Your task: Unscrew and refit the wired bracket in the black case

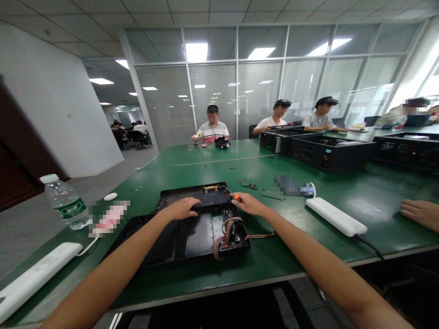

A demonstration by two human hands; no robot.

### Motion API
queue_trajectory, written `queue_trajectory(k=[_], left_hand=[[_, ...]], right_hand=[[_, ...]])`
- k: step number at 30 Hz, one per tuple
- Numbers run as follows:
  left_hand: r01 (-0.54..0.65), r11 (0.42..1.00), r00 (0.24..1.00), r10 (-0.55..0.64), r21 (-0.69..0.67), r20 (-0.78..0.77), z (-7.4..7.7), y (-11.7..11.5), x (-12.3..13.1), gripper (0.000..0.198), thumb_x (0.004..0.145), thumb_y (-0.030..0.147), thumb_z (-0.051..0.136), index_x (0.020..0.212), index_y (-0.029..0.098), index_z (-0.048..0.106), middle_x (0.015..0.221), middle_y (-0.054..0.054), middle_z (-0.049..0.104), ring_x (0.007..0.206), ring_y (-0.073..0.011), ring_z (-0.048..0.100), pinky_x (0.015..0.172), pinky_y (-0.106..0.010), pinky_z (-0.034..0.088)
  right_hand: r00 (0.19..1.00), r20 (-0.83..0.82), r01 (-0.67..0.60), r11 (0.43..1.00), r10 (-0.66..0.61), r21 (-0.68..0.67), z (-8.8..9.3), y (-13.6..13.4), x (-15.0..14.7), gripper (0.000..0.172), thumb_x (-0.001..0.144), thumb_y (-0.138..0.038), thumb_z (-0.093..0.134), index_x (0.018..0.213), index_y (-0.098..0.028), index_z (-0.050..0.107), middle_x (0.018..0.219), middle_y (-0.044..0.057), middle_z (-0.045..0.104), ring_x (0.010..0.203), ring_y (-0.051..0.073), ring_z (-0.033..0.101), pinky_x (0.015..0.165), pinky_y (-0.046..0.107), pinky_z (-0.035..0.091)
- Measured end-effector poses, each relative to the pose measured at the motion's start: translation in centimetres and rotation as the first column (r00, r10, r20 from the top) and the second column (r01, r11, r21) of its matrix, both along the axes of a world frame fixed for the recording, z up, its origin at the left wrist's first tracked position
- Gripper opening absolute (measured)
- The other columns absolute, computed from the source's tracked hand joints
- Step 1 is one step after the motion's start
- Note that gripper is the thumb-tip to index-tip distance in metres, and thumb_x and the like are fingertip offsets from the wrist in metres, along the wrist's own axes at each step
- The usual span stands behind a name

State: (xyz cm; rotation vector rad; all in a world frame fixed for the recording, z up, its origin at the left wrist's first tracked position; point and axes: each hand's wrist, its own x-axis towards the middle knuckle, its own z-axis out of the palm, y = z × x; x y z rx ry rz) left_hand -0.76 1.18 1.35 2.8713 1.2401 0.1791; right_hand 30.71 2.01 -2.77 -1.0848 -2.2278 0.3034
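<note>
A black metal case (202,235) lies opened on the green table in front of me, with a black panel (209,196) along its far side. My left hand (181,209) rests at the panel's near edge, fingers stretched out and holding nothing. My right hand (253,204) is closed around a screwdriver (238,198) with an orange and black handle. Its thin shaft points toward the panel's right end; whether the tip touches is too small to tell. A brass-coloured strip (211,188) sits at the panel's far edge. Multicoloured ribbon cables (226,234) curl out of the case's right side.
White power strips lie left (41,274) and right (336,217). A water bottle (66,203) stands at the left edge. Black cable scraps (248,184) lie beyond the case. Large black computer cases (331,151) stand back right. A co-worker's hand (420,214) rests at right; other people sit opposite.
</note>
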Motion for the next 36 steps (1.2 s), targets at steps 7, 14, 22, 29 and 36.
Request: queue_trajectory(k=[7, 14, 22, 29, 36], left_hand=[[0.136, 0.987, 0.982, -0.123, -0.083, 0.144, -1.0, 1.1, -1.0, 0.044, 0.079, 0.026, 0.058, 0.12, 0.018, 0.048, 0.094, -0.003, 0.059, 0.084, -0.015, 0.055, 0.078, -0.025, 0.042], [0.401, 0.87, 0.916, -0.378, 0.286, -0.135, -0.5, -1.0, -0.1, 0.013, 0.083, 0.015, 0.05, 0.083, 0.017, 0.063, 0.114, -0.01, 0.05, 0.107, -0.0217, 0.045, 0.092, -0.037, 0.038], [0.424, 0.815, 0.899, -0.325, 0.394, -0.295, -0.3, -2.1, 1.0, 0.019, 0.085, 0.011, 0.044, 0.093, 0.016, 0.06, 0.119, -0.011, 0.048, 0.112, -0.0223, 0.04, 0.096, -0.041, 0.035], [0.403, 0.851, 0.905, -0.314, 0.338, -0.287, -0.6, -1.6, 0.5, 0.014, 0.083, 0.011, 0.049, 0.087, 0.016, 0.062, 0.121, -0.01, 0.047, 0.115, -0.0229, 0.038, 0.097, -0.04, 0.035], [0.4, 0.854, 0.916, -0.369, 0.332, -0.155, 0.5, -3.0, 1.7, 0.02, 0.086, 0.01, 0.04, 0.094, 0.015, 0.057, 0.118, -0.01, 0.048, 0.115, -0.0215, 0.038, 0.099, -0.039, 0.032]], right_hand=[[0.991, 0.122, 0.044, 0.998, -0.049, 0.043, -0.5, -1.8, -1.5, 0.021, 0.084, -0.031, 0.045, 0.086, -0.015, 0.058, 0.082, 0.007, 0.06, 0.075, 0.015, 0.054, 0.07, 0.025, 0.039], [0.989, 0.145, 0.024, 0.997, -0.035, 0.08, -0.7, -2.6, -2.0, 0.013, 0.083, -0.027, 0.046, 0.085, -0.017, 0.054, 0.081, 0.004, 0.057, 0.073, 0.014, 0.05, 0.066, 0.023, 0.036], [0.989, 0.139, 0.033, 0.993, -0.049, 0.117, 0.1, -2.6, -1.6, 0.013, 0.083, -0.027, 0.048, 0.084, -0.018, 0.056, 0.084, 0.004, 0.057, 0.074, 0.014, 0.05, 0.065, 0.023, 0.035], [0.988, 0.129, 0.075, 0.99, -0.09, 0.117, -0.3, -1.9, -0.9, 0.014, 0.082, -0.029, 0.049, 0.079, -0.016, 0.055, 0.077, 0.004, 0.055, 0.07, 0.013, 0.048, 0.062, 0.023, 0.033], [0.991, 0.098, 0.08, 0.986, -0.095, 0.146, -0.3, -1.4, -0.6, 0.018, 0.082, -0.031, 0.049, 0.075, -0.016, 0.056, 0.074, 0.003, 0.054, 0.068, 0.013, 0.047, 0.062, 0.023, 0.033]])
